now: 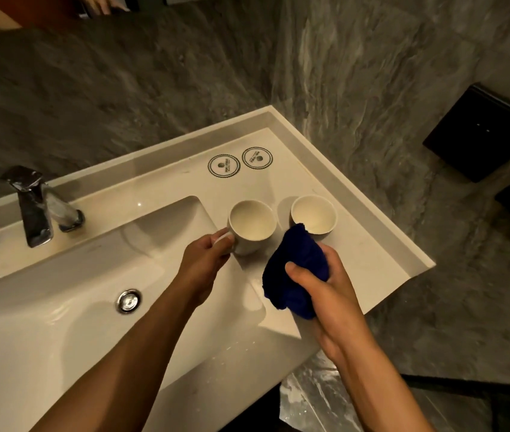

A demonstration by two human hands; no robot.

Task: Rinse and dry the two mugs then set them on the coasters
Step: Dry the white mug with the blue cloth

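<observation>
On the counter at three o'clock of the basin [98,307], both mugs stand off their coasters: left hand [207,260] grips the left mug [252,226] by its handle, right hand [325,285] clutches the blue cloth [294,269] beside the right mug [313,214]; the two coasters [224,165] at twelve o'clock are bare, so placing remains.

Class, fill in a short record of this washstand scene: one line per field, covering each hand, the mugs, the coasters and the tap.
left hand: grips the handle of the left mug
right hand: holds a blue cloth
right mug: upright on the counter, cloth at its near side
coasters: two, side by side, bare, beyond the mugs
tap: no water visible
</observation>
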